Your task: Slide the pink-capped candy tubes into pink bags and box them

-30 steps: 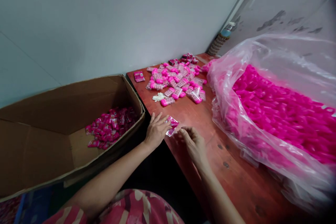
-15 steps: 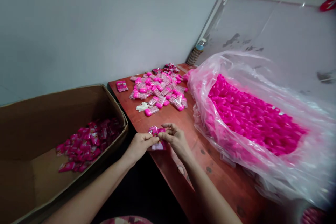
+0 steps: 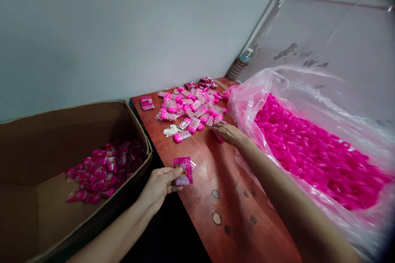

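My left hand (image 3: 163,181) is closed, pinching a pink printed packet (image 3: 183,171) between thumb and fingers above the table's near edge. A small shiny clear piece shows behind the packet's right side. My right hand (image 3: 227,132) is stretched out palm down at the near right edge of a pile of small clear packs of pale beads with pink ends (image 3: 197,104). Its fingers reach forward and touch or nearly touch the closest packs. Something pink shows partly under that hand.
The red tabletop (image 3: 216,230) also carries a stack of flat pink packets (image 3: 146,103), a white crumpled scrap (image 3: 170,130) and a patterned bottle (image 3: 240,65). A large clear bag of pink plastic pieces (image 3: 314,152) lies right. Left stands a cardboard box (image 3: 40,131) holding pink packets.
My right hand has let go of the packet and moved forward and right to the pile. My left hand keeps the packet, now turned with its printed face visible.
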Motion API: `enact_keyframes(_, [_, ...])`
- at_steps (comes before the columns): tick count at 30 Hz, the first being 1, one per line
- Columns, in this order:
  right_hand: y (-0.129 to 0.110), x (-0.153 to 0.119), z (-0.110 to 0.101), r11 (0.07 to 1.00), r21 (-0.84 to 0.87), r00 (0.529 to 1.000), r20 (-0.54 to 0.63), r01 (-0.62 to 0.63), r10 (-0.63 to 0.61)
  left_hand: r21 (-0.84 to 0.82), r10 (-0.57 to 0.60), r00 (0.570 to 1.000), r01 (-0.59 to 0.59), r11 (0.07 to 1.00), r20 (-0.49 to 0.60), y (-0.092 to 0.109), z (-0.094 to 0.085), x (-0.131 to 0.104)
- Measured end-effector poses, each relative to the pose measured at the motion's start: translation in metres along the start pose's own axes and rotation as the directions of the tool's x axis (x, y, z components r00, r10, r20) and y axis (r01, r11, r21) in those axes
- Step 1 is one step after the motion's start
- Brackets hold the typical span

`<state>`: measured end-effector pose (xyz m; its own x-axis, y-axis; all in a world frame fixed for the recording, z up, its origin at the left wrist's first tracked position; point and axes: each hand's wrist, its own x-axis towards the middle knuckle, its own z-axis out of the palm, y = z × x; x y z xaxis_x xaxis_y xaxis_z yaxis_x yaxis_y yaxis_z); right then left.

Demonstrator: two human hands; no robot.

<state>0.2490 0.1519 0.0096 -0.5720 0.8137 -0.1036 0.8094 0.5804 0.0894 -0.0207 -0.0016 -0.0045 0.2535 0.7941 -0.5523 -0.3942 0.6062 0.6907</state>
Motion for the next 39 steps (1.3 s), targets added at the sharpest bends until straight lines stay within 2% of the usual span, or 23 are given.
enact_keyframes(4, [0.000, -0.017, 0.010, 0.998, 0.010, 0.998, 0.021, -0.055, 0.055, -0.091, -0.010, 0.999, 0.008, 0.996, -0.031, 0.005, 0.000, -0.001])
enact_keyframes(8, [-0.006, -0.041, 0.008, 0.995, 0.014, 0.995, 0.004, -0.095, 0.095, -0.115, -0.018, 0.999, 0.013, 0.993, -0.044, 0.007, -0.001, -0.003])
enact_keyframes(13, [-0.019, -0.071, 0.007, 0.996, -0.045, 0.997, 0.002, 0.073, -0.073, -0.177, -0.012, 0.997, -0.002, 0.984, -0.079, 0.004, -0.004, -0.006])
enact_keyframes(15, [-0.024, -0.080, 0.007, 0.995, -0.063, 0.997, -0.004, 0.080, -0.081, -0.218, -0.012, 0.996, -0.008, 0.976, -0.094, 0.001, -0.005, -0.006])
enact_keyframes(19, [-0.039, -0.088, 0.002, 0.997, -0.048, 0.998, -0.006, -0.060, 0.060, -0.341, 0.008, 0.993, -0.048, 0.939, -0.116, -0.005, -0.002, -0.004])
enact_keyframes(21, [-0.057, -0.087, -0.002, 0.989, -0.008, 0.989, 0.021, -0.149, 0.149, -0.404, 0.013, 0.992, -0.064, 0.912, -0.128, -0.006, 0.000, -0.002])
enact_keyframes(23, [-0.084, -0.084, -0.008, 0.957, 0.137, 0.966, 0.028, -0.257, 0.255, -0.447, 0.010, 0.989, -0.077, 0.891, -0.150, -0.005, 0.002, 0.000])
enact_keyframes(25, [-0.119, -0.079, -0.015, 0.839, 0.433, 0.933, 0.013, -0.330, 0.360, -0.473, 0.007, 0.985, -0.090, 0.876, -0.173, -0.004, 0.003, 0.002])
enact_keyframes(27, [-0.156, -0.075, -0.022, 0.674, 0.700, 0.938, -0.015, -0.237, 0.345, -0.499, 0.013, 0.982, -0.107, 0.860, -0.188, -0.002, 0.003, 0.003])
enact_keyframes(30, [-0.202, -0.073, -0.030, 0.398, 0.892, 0.909, 0.034, -0.215, 0.416, -0.536, 0.034, 0.978, -0.141, 0.832, -0.205, 0.000, 0.000, 0.006])
enact_keyframes(32, [-0.222, -0.074, -0.029, 0.176, 0.961, 0.876, 0.108, -0.213, 0.470, -0.545, 0.041, 0.975, -0.156, 0.824, -0.217, 0.001, -0.002, 0.008])
enact_keyframes(34, [-0.236, -0.076, -0.024, 0.019, 0.978, 0.844, 0.168, -0.206, 0.509, -0.548, 0.035, 0.975, -0.153, 0.822, -0.219, 0.001, -0.004, 0.009])
enact_keyframes(35, [-0.241, -0.077, -0.020, -0.016, 0.979, 0.828, 0.182, -0.205, 0.531, -0.550, 0.029, 0.977, -0.144, 0.823, -0.212, 0.001, -0.004, 0.009])
enact_keyframes(39, [-0.252, -0.077, -0.007, -0.053, 0.976, 0.786, 0.203, -0.212, 0.584, -0.574, 0.021, 0.983, -0.124, 0.809, -0.182, 0.001, -0.001, 0.006])
